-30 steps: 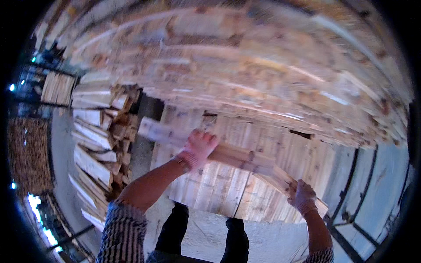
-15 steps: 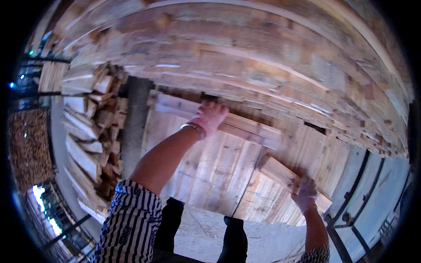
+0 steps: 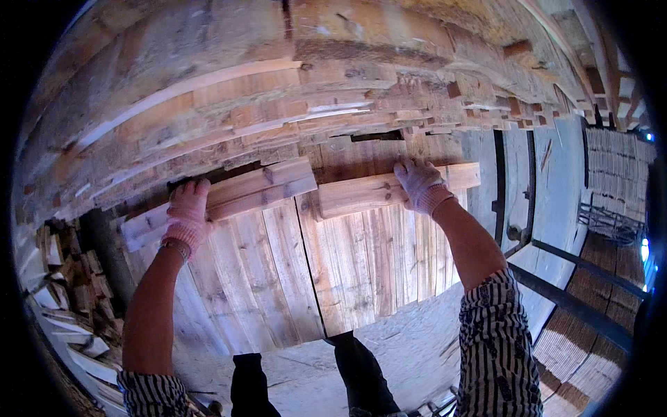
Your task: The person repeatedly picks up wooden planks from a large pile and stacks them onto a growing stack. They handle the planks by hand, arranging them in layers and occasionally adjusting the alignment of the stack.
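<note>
My left hand [image 3: 189,217], in a pale knitted glove, is closed over the left part of a wooden board [image 3: 264,187] lying crosswise. Its fingers curl over the far edge. Farther right, my gloved right hand [image 3: 422,186] grips a second, shorter wooden board [image 3: 361,196] from above. The two boards run nearly end to end, their inner ends close together. Under them spreads a layer of planks [image 3: 243,278] laid side by side, with a dark gap between two groups.
A high stack of boards [image 3: 361,76] rises along the far side. Split wood offcuts [image 3: 69,278] are heaped at the left. Black metal rails [image 3: 570,306] stand on the right, with bundled slats [image 3: 615,174] beyond. My dark-clothed legs [image 3: 361,372] are at the near edge.
The view has swung to the right. My right hand has carried the shorter board away from me, from a slant near the front into line with the left board. My left hand keeps its hold.
</note>
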### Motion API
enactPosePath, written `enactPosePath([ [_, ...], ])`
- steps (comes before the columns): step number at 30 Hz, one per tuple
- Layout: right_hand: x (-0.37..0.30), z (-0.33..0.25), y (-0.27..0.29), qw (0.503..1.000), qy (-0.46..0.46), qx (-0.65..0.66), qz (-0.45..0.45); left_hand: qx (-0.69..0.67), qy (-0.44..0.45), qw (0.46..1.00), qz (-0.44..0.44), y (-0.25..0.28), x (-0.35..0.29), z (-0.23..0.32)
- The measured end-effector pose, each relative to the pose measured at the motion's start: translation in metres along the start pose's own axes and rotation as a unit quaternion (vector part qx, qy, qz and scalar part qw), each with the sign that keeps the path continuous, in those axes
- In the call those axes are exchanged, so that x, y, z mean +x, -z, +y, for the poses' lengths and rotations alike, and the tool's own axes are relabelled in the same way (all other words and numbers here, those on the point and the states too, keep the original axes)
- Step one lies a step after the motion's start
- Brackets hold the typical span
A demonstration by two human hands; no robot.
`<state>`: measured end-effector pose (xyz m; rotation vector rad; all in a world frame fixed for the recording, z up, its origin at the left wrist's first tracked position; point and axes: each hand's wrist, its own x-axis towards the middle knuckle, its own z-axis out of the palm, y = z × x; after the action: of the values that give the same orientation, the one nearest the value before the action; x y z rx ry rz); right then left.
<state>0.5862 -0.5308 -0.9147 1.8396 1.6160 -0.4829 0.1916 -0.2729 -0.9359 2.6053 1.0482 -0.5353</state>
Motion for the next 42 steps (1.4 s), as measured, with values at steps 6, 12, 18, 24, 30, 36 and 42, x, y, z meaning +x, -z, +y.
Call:
enactPosePath([
  [6, -0.002, 0.005, -0.017, 1.000, -0.004, 0.018, 0.023, -0.059, -0.030, 0.997, 0.047, 0.000, -0.021, -0.024],
  [12, 0.020, -0.004, 0.031, 0.997, -0.017, 0.063, 0.028, 0.028, -0.019, 0.997, 0.065, -0.025, -0.027, -0.051],
  [18, 0.046, -0.010, 0.032, 1.000, -0.009, 0.003, 0.005, 0.034, -0.011, 0.999, 0.031, -0.027, -0.012, -0.052],
  [24, 0.050, -0.001, 0.027, 0.999, -0.006, 0.003, 0.033, 0.019, -0.017, 0.999, 0.031, -0.021, -0.007, -0.034],
  [30, 0.025, -0.003, 0.026, 0.994, -0.023, 0.087, 0.058, 0.044, 0.058, 0.997, -0.006, -0.014, -0.032, -0.027],
  [36, -0.099, -0.029, -0.012, 0.976, 0.012, 0.165, 0.141, -0.043, 0.044, 0.993, -0.103, 0.029, -0.160, 0.027],
  [42, -0.144, -0.112, -0.071, 0.982, -0.042, 0.179, -0.032, 0.013, -0.011, 0.993, 0.116, -0.124, -0.258, 0.033],
])
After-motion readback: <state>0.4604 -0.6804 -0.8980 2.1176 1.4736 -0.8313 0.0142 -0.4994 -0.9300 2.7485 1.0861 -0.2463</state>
